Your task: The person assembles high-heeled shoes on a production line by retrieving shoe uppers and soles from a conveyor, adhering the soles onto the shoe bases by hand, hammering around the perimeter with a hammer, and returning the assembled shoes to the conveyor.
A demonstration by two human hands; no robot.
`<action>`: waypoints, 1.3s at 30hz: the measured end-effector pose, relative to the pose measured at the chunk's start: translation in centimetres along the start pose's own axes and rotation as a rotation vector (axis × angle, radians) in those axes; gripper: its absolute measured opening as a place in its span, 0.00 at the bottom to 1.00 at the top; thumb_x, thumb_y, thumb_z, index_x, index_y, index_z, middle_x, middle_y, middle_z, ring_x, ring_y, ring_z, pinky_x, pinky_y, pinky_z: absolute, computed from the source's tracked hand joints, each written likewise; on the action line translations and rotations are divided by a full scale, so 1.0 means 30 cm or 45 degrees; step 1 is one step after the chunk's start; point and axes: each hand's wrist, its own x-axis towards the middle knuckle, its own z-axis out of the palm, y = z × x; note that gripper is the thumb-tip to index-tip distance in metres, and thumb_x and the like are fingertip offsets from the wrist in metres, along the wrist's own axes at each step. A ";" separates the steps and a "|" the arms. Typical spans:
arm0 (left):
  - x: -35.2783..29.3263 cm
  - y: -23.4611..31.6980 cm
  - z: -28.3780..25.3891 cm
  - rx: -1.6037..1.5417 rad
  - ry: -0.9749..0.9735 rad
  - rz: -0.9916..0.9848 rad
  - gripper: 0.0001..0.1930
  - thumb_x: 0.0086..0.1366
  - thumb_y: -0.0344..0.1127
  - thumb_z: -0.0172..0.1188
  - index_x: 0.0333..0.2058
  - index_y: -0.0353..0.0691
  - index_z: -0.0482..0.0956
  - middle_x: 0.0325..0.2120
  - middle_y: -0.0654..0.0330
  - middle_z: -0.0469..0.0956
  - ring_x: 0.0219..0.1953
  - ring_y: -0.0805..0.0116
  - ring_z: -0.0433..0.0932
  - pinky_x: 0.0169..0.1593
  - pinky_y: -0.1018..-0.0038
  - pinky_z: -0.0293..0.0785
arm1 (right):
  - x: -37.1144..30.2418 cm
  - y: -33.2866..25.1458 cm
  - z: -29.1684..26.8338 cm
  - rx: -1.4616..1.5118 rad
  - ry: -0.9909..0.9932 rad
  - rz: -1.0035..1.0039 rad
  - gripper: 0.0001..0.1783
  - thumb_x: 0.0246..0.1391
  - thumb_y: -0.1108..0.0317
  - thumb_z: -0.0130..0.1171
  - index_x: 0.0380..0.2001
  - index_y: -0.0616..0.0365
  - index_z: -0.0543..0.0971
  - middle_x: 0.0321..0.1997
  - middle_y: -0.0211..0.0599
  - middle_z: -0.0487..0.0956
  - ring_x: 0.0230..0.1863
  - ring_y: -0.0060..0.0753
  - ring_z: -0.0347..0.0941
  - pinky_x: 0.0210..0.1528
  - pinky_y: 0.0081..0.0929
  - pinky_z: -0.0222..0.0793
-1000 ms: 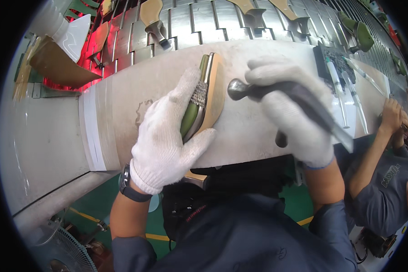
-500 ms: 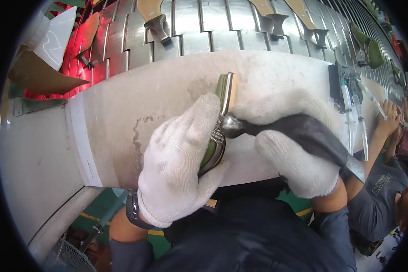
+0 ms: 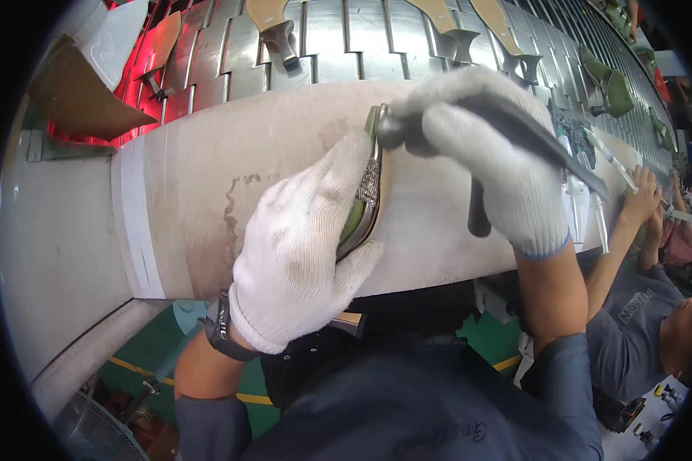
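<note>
Gripping the green shoe (image 3: 351, 223) in the gloved left hand (image 3: 300, 242), turned on its side near the middle of the tabletop (image 3: 438, 253), with fingers closed along its left flank and thumb tucked round the near end. Showing off a glittering band (image 3: 369, 180) in the gap between forefinger and thumb, plus a shiny silver-toned edge. Resting on the surface or lifted just off it? Impossible to tell from this angle. Now across to the gloved right hand (image 3: 507, 154), with fingers clenched around a dark hammer (image 3: 527, 127)! Pointing the rounded face leftward, right up at the far end of the shoe, touching or just short of it, can't say which. Down below that same fist, a stub of dark handle (image 3: 478, 215); off to the right, a flat, tapered end. Wearing a black watch (image 3: 221, 330) on the left wrist. Beyond the tabletop, a slatted metal conveyor (image 3: 327, 34) with tan-soled pieces (image 3: 265, 11) along it, bathed in red light toward the left. Over on the right, syringes (image 3: 615, 157) lying near a co-worker's bare hand (image 3: 640, 196). And at far left, a curved brown board (image 3: 84, 96).
</note>
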 end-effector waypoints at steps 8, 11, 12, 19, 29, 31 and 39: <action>-0.018 -0.030 0.020 -0.011 0.103 0.088 0.48 0.57 0.28 0.76 0.76 0.29 0.65 0.53 0.39 0.83 0.55 0.40 0.84 0.62 0.55 0.77 | -0.175 -0.116 0.059 -0.256 -0.233 0.024 0.17 0.65 0.82 0.61 0.57 0.69 0.79 0.58 0.57 0.86 0.61 0.46 0.85 0.69 0.46 0.79; -0.021 -0.023 0.018 0.010 0.132 0.115 0.46 0.58 0.29 0.76 0.75 0.29 0.67 0.54 0.39 0.84 0.55 0.39 0.84 0.62 0.53 0.77 | -0.225 -0.067 0.090 -0.503 -0.126 -0.281 0.17 0.62 0.77 0.65 0.54 0.68 0.80 0.54 0.56 0.86 0.55 0.44 0.86 0.62 0.43 0.80; -0.021 -0.023 0.017 0.008 0.135 0.114 0.46 0.58 0.29 0.76 0.75 0.29 0.67 0.54 0.39 0.84 0.55 0.39 0.84 0.62 0.53 0.77 | -0.235 -0.046 0.110 -0.441 -0.025 -0.336 0.17 0.59 0.76 0.71 0.51 0.66 0.82 0.50 0.53 0.88 0.49 0.43 0.88 0.56 0.39 0.83; -0.047 -0.036 -0.010 -0.055 0.074 0.135 0.53 0.53 0.34 0.80 0.76 0.29 0.63 0.62 0.36 0.80 0.62 0.37 0.82 0.67 0.53 0.75 | -0.322 0.017 0.293 -0.366 0.083 -0.443 0.20 0.49 0.78 0.77 0.46 0.63 0.84 0.48 0.52 0.88 0.50 0.56 0.89 0.57 0.44 0.85; -0.116 -0.151 -0.056 -0.128 0.011 0.187 0.40 0.67 0.46 0.70 0.70 0.25 0.72 0.62 0.35 0.80 0.64 0.37 0.79 0.71 0.52 0.71 | -0.367 0.036 0.253 -0.179 0.014 -0.450 0.24 0.54 0.78 0.76 0.55 0.64 0.83 0.52 0.53 0.89 0.53 0.50 0.90 0.59 0.39 0.84; -0.131 -0.164 -0.058 -0.252 0.017 0.104 0.29 0.74 0.40 0.59 0.67 0.24 0.75 0.58 0.36 0.82 0.60 0.38 0.81 0.67 0.51 0.73 | -0.361 0.050 0.272 -0.096 0.111 -0.486 0.22 0.54 0.77 0.75 0.53 0.64 0.84 0.52 0.54 0.89 0.53 0.55 0.89 0.59 0.43 0.84; -0.131 -0.188 -0.025 -0.248 0.116 0.153 0.27 0.72 0.37 0.62 0.64 0.24 0.77 0.55 0.37 0.84 0.56 0.37 0.83 0.63 0.51 0.76 | -0.372 0.050 0.294 -0.207 -0.107 -0.266 0.21 0.52 0.73 0.77 0.49 0.59 0.84 0.52 0.52 0.88 0.54 0.58 0.88 0.58 0.47 0.84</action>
